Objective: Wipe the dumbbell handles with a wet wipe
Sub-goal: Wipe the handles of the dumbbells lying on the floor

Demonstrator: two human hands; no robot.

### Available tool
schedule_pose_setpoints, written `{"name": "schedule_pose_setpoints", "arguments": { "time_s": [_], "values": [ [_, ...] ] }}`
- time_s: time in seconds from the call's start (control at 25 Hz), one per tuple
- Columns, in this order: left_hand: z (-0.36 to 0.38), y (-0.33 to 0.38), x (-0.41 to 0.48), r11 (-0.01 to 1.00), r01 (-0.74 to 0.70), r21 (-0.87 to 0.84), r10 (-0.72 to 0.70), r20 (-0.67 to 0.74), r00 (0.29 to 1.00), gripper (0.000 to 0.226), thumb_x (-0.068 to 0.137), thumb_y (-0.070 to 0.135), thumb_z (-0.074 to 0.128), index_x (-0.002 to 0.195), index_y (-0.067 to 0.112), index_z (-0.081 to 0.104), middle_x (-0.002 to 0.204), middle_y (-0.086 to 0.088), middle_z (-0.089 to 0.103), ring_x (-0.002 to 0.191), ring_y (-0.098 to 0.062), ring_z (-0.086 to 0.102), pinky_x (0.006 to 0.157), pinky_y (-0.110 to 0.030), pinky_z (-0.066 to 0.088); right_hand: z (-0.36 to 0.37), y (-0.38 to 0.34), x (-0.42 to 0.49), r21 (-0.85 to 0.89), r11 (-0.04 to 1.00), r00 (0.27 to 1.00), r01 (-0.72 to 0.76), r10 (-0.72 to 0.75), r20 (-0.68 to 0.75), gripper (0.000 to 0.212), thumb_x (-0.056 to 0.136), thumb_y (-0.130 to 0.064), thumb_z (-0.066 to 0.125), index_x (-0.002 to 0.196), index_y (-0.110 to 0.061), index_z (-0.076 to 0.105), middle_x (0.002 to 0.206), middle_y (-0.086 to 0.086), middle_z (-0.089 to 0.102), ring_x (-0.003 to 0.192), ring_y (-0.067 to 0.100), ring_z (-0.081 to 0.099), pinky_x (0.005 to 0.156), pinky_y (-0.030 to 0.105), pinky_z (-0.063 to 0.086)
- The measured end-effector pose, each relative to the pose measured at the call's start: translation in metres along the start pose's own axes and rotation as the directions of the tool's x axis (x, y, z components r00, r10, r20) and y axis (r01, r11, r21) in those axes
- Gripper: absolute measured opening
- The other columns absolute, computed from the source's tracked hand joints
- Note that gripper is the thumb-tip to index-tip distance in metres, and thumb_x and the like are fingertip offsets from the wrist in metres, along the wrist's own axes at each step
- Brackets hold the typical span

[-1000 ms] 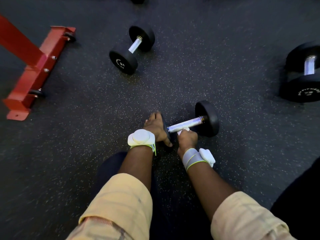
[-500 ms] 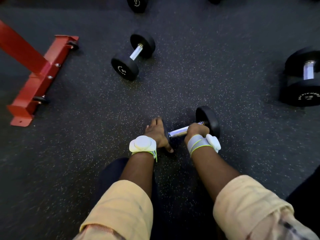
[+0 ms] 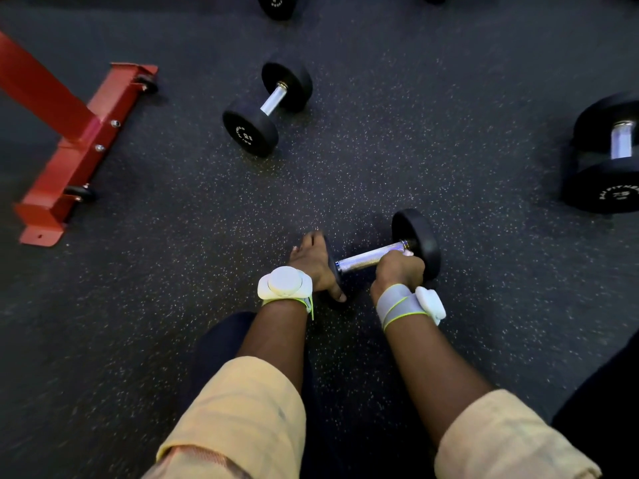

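Observation:
A small black dumbbell [image 3: 416, 236] with a knurled steel handle [image 3: 368, 258] lies on the dark rubber floor in front of me. My left hand [image 3: 313, 262] grips its near weight, fingers curled over the top and thumb on the front face. My right hand [image 3: 397, 269] is wrapped round the handle's right part, close to the far weight. A sliver of white wet wipe [image 3: 409, 253] shows at my fingertips; the rest is hidden in my fist. Both wrists carry white sensor bands.
A second small dumbbell [image 3: 266, 108] lies farther off at centre. A large dumbbell [image 3: 608, 153] sits at the right edge, and another weight [image 3: 275, 5] pokes in at the top. A red steel frame foot [image 3: 79, 150] with small wheels stands at left.
My right hand has slid along the handle from its left end, near my left hand, to its right end by the far weight. My left hand has kept its hold.

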State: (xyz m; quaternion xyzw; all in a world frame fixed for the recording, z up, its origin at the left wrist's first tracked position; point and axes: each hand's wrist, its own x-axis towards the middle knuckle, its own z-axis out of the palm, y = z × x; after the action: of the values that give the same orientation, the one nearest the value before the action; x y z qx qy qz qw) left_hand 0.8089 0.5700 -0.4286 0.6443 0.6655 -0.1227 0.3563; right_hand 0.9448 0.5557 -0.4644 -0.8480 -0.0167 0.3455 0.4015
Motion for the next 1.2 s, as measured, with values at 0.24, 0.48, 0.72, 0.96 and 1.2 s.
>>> {"name": "schedule_pose_setpoints", "arguments": {
  "time_s": [0.24, 0.48, 0.72, 0.96, 1.2],
  "values": [
    [0.002, -0.001, 0.0, 1.0, 0.001, -0.008, -0.001, -0.004, 1.0, 0.148, 0.045, 0.035, 0.098, 0.154, 0.015, 0.001, 0.16, 0.0, 0.007, 0.146, -0.041, 0.014, 0.117, -0.047, 0.028, 0.001, 0.0, 0.011, 0.043, 0.98, 0.972, -0.192, 0.183, 0.149, 0.036, 0.092, -0.02, 0.05, 0.115, 0.006, 0.06, 0.115, 0.018, 0.065, 0.104, 0.035, 0.062, 0.093, 0.038, 0.049],
    [0.001, 0.0, 0.0, 1.0, 0.01, -0.007, -0.01, 0.009, 1.0, 0.149, 0.046, 0.034, 0.098, 0.155, 0.016, -0.002, 0.161, 0.002, 0.002, 0.147, -0.041, 0.011, 0.117, -0.048, 0.027, 0.01, 0.015, 0.015, 0.176, 0.983, 0.995, -0.045, 0.029, 0.095, 0.028, 0.094, -0.018, 0.049, 0.1, 0.001, 0.069, 0.092, 0.013, 0.071, 0.08, 0.027, 0.064, 0.071, 0.031, 0.047],
    [0.0, -0.002, 0.003, 1.0, 0.014, -0.01, -0.014, 0.032, 0.999, 0.152, 0.047, 0.035, 0.098, 0.155, 0.017, -0.007, 0.163, 0.003, -0.004, 0.148, -0.04, 0.007, 0.118, -0.049, 0.025, 0.014, 0.057, 0.045, 0.34, 0.937, 0.87, -0.084, -0.097, 0.484, 0.036, 0.089, 0.016, 0.041, 0.084, -0.008, 0.068, 0.073, -0.003, 0.07, 0.07, 0.01, 0.064, 0.08, 0.031, 0.051],
    [-0.001, -0.001, 0.003, 1.0, 0.013, -0.015, -0.013, 0.028, 1.0, 0.151, 0.047, 0.034, 0.098, 0.155, 0.016, -0.007, 0.163, 0.002, -0.003, 0.148, -0.04, 0.008, 0.118, -0.048, 0.024, 0.022, 0.053, 0.025, 0.357, 0.916, 0.814, -0.184, -0.062, 0.577, 0.035, 0.089, 0.018, 0.037, 0.106, 0.006, 0.065, 0.091, 0.009, 0.067, 0.076, 0.011, 0.063, 0.072, 0.018, 0.051],
    [-0.001, -0.002, 0.004, 1.0, 0.005, -0.028, -0.005, 0.011, 1.0, 0.151, 0.044, 0.034, 0.098, 0.155, 0.015, -0.003, 0.162, 0.001, -0.001, 0.147, -0.04, 0.011, 0.118, -0.046, 0.024, 0.021, 0.06, -0.003, 0.216, 0.965, 0.754, -0.146, -0.033, 0.656, 0.037, 0.084, 0.021, 0.038, 0.07, -0.008, 0.057, 0.056, -0.004, 0.062, 0.061, 0.014, 0.055, 0.056, 0.02, 0.046]
  ]
}}
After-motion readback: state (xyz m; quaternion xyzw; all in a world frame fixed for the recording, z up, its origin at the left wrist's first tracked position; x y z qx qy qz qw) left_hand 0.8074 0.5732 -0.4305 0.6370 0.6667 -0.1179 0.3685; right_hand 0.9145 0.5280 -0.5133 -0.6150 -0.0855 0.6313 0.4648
